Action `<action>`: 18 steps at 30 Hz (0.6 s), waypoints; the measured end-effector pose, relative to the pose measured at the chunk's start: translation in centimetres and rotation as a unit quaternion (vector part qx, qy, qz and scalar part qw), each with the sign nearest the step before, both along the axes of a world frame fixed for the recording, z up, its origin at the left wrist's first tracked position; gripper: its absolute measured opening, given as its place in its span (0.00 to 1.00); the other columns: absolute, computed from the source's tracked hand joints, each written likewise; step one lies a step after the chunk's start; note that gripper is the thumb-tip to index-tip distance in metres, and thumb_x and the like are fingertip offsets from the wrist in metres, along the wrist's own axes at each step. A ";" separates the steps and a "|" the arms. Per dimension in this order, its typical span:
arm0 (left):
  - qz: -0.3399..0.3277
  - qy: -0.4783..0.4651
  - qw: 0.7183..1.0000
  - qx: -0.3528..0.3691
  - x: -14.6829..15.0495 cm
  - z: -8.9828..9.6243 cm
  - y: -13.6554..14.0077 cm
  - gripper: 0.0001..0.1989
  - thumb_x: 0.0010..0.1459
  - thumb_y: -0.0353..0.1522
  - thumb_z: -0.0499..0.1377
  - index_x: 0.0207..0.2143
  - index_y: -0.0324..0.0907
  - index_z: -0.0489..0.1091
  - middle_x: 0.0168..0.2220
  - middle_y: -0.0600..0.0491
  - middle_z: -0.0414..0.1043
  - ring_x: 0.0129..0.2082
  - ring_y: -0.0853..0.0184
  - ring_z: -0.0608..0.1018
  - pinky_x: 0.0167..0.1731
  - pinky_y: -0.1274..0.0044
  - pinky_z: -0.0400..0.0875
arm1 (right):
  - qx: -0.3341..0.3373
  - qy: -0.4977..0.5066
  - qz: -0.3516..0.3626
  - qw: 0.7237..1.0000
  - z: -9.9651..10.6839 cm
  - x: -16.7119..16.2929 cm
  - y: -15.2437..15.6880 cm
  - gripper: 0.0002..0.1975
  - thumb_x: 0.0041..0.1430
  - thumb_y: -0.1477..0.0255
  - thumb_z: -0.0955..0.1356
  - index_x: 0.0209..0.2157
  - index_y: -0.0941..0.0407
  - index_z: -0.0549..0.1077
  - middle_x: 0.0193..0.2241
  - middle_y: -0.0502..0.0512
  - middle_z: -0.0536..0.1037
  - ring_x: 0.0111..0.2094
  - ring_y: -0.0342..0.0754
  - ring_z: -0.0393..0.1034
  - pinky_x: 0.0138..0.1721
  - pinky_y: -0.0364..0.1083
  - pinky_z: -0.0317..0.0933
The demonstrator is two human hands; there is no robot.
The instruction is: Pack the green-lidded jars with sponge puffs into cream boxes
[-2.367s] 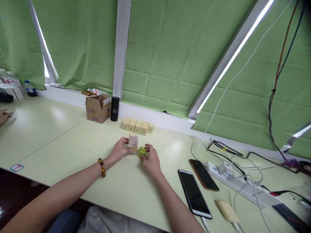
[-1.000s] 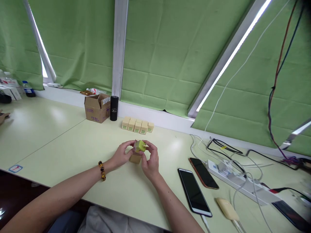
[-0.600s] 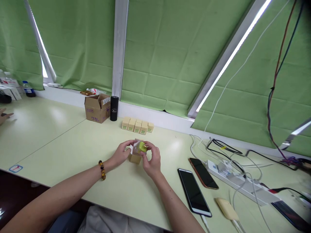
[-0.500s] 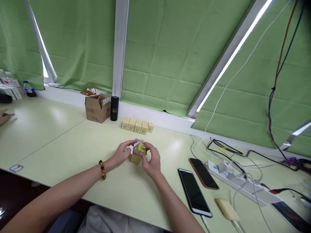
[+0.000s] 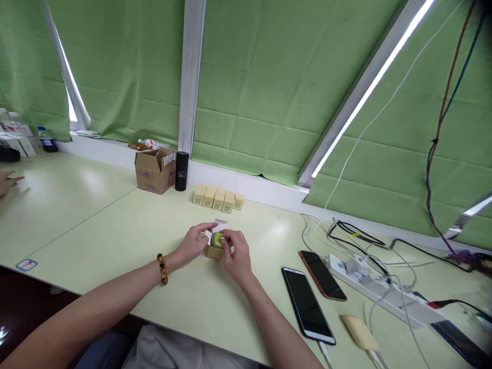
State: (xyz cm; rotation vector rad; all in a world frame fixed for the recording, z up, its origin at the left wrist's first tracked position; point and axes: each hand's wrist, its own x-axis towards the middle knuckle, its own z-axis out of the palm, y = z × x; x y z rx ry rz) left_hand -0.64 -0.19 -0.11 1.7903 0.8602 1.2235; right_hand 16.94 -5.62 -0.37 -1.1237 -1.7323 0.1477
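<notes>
A small tan cardboard box [image 5: 214,252] stands with its top flaps up on the table in front of me. A shiny green rounded object [image 5: 217,239] sits partly down in its mouth; its exact kind I cannot make out. My right hand [image 5: 237,254] pinches that green object from the right with thumb and fingers. On the other side, my left hand [image 5: 193,242] is closed at the box's left edge, thumb and forefinger on the pale flap. A beaded bracelet [image 5: 162,269] circles my left wrist.
Several small tan boxes [image 5: 218,199] stand in a row behind. A larger carton [image 5: 155,171] and a black tumbler [image 5: 182,171] are at the back left. Phones [image 5: 307,305], a cream power bank [image 5: 360,332] and a cabled power strip [image 5: 376,287] lie right. Another person's hand [image 5: 7,182] shows far left.
My right hand has lowered the green object from above the box into its opening. My left hand has stayed at the box's left side.
</notes>
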 end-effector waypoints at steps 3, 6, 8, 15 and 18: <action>-0.002 -0.002 1.000 0.000 0.0 0.0 0.0 0.27 0.51 0.24 0.54 0.53 0.41 0.76 0.51 0.48 0.79 0.54 0.58 0.78 0.61 0.63 0.70 | 0.016 0.022 -0.013 1.000 -0.3 -0.1 0.3 0.08 0.68 0.72 0.63 0.40 0.51 0.74 0.46 0.58 0.76 0.47 0.53 0.70 0.47 0.53 0.68; -0.004 -0.008 1.000 -0.003 0.0 -0.1 0.0 0.27 0.52 0.24 0.53 0.53 0.41 0.76 0.51 0.48 0.79 0.54 0.58 0.78 0.61 0.63 0.70 | 0.017 0.040 -0.037 0.998 -0.7 -0.2 0.5 0.08 0.66 0.71 0.65 0.38 0.52 0.78 0.46 0.59 0.72 0.50 0.55 0.68 0.49 0.55 0.67; -0.004 -0.009 1.000 -0.006 0.1 -0.3 0.1 0.27 0.52 0.25 0.54 0.54 0.41 0.76 0.51 0.47 0.79 0.55 0.58 0.77 0.61 0.63 0.70 | 0.000 0.048 -0.064 0.997 -0.8 -0.4 0.6 0.08 0.64 0.70 0.68 0.36 0.50 0.80 0.46 0.59 0.71 0.51 0.57 0.65 0.50 0.56 0.66; -0.009 -0.009 1.000 -0.011 0.1 -0.6 0.1 0.27 0.53 0.25 0.53 0.55 0.42 0.75 0.54 0.47 0.77 0.57 0.57 0.76 0.62 0.62 0.67 | -0.126 0.126 -0.083 0.980 -1.0 -0.2 1.0 0.05 0.58 0.69 0.72 0.32 0.47 0.84 0.49 0.60 0.71 0.58 0.62 0.59 0.58 0.63 0.61; -0.006 -0.008 1.000 -0.012 0.1 -0.4 0.0 0.26 0.53 0.25 0.54 0.55 0.42 0.76 0.53 0.47 0.77 0.57 0.56 0.76 0.62 0.62 0.68 | -0.152 0.143 -0.075 0.975 -1.2 0.0 1.4 0.05 0.56 0.70 0.73 0.31 0.47 0.84 0.49 0.59 0.72 0.58 0.61 0.61 0.58 0.62 0.61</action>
